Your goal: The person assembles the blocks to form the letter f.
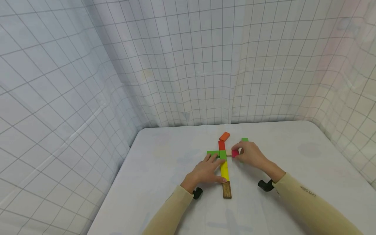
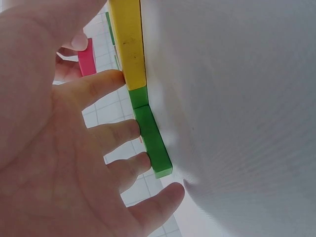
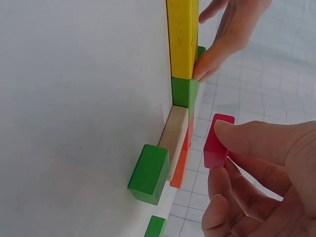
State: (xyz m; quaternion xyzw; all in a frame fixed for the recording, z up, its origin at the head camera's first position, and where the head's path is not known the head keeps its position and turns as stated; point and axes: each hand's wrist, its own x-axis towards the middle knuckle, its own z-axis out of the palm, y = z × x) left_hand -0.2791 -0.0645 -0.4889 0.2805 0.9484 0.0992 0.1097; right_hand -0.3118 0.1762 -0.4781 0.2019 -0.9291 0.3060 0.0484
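Observation:
My right hand (image 1: 251, 155) pinches a pink block (image 3: 215, 148) between thumb and fingers. In the head view, the pink block overlaps the outer end of a plain wooden block (image 3: 174, 129). My left hand (image 1: 205, 171) lies with spread fingers along the row, its fingertips at the left green block (image 2: 153, 140), the middle green block (image 3: 183, 92) and the yellow block (image 1: 224, 171). Beyond the middle green block lies a red block (image 1: 221, 145), with an orange block (image 1: 225, 136) slanting off its far end. A brown wood-grain block (image 1: 227, 191) forms the near end.
Right of the row, a green block (image 1: 244, 139) shows behind my right hand; the right wrist view has a closer green block (image 3: 148, 173) and another (image 3: 155, 226). The white table (image 1: 164, 195) is bordered by grid-patterned curtains (image 1: 188, 81).

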